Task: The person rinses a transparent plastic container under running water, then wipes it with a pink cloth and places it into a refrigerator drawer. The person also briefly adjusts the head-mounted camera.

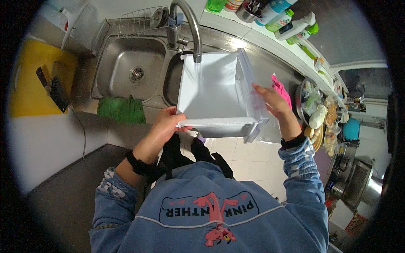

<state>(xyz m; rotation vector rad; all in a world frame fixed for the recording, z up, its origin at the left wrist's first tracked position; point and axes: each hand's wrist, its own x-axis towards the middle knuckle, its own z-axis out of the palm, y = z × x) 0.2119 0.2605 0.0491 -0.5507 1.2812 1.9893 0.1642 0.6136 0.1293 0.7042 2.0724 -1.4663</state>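
Observation:
A white plastic drawer bin (218,91) with a clear front panel is held up over the right part of the sink and its front edge. My left hand (169,123) grips its near left corner, thumb on the rim and fingers beneath. On the opposite side my right hand (273,99) holds the clear panel (253,91). The curved metal faucet (194,28) reaches over the bin's far left corner, and water appears to run from its spout into the bin. Part of the smaller sink basin (172,79) is hidden behind the bin.
Left of the bin lies the large steel basin (126,69), with a green cloth (121,109) draped over its front edge. A pink cloth or glove (281,90) rests on the counter at right, near bagged food (311,98). Several bottles (280,20) line the back ledge.

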